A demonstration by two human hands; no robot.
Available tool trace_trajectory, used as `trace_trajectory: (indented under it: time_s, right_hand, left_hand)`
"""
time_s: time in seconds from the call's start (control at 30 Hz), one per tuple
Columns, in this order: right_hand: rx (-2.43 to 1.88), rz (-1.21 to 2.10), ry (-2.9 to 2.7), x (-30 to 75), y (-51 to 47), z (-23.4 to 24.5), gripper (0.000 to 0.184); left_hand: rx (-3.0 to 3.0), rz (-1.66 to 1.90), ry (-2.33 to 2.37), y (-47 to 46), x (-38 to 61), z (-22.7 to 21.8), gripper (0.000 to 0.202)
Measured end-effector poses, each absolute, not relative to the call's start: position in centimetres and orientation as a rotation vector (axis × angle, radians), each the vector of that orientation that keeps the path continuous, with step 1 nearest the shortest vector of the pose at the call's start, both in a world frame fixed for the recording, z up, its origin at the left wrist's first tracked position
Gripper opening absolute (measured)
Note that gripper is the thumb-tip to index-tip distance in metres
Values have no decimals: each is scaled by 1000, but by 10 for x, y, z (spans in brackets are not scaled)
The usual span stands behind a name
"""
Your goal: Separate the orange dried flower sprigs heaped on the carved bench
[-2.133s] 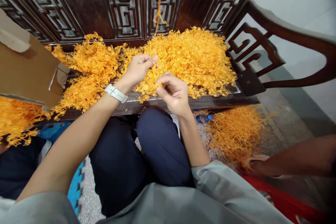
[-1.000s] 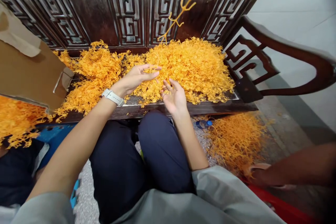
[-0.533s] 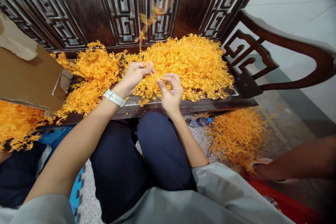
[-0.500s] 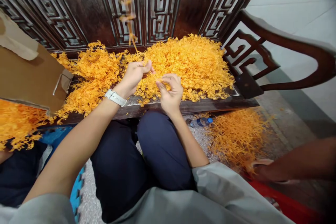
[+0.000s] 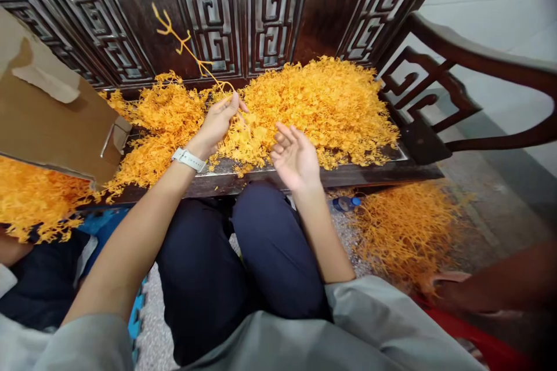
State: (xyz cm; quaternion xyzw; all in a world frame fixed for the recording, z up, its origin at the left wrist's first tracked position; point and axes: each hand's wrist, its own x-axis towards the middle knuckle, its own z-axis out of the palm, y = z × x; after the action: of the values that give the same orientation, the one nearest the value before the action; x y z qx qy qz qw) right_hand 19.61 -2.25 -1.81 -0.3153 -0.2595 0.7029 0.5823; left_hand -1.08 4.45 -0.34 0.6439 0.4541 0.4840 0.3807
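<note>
A long orange-yellow branched stem (image 5: 186,46) with bare forked tips slants up and left from my left hand (image 5: 220,122). The fingers of that hand are pinched on its lower part. My right hand (image 5: 296,156) is open, palm turned up and fingers loosely curled, with nothing in it that I can see. It hovers at the front of a large heap of small orange-yellow plastic pieces (image 5: 322,107) on the dark wooden bench (image 5: 348,174). Between my hands some pieces are blurred.
Another pile (image 5: 169,104) lies on the left, beside a cardboard box (image 5: 52,122). Bare stems (image 5: 409,232) are heaped on the floor at right, near a bottle with a blue cap (image 5: 347,203). The carved backrest (image 5: 235,17) and armrest (image 5: 474,64) border the bench. Another person's foot (image 5: 456,284) is at right.
My right hand has let go of the stem, moved right and opened. My left hand still holds the stem, whose far end has swung to the left.
</note>
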Motion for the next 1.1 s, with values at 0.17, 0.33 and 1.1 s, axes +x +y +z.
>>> trace_trajectory:
  time_s: [0.17, 0.33, 1.1]
  right_hand:
    - [-864, 1363, -907, 171, -20, -38, 40]
    - [-816, 993, -1181, 166, -21, -47, 22]
    - [-691, 1910, -368, 168, -17, -48, 38]
  left_hand:
    - [1662, 1080, 974, 34, 3, 10, 63]
    - [1726, 1112, 1046, 37, 15, 11, 60]
    - [1327, 1307, 1375, 46, -4, 1, 44]
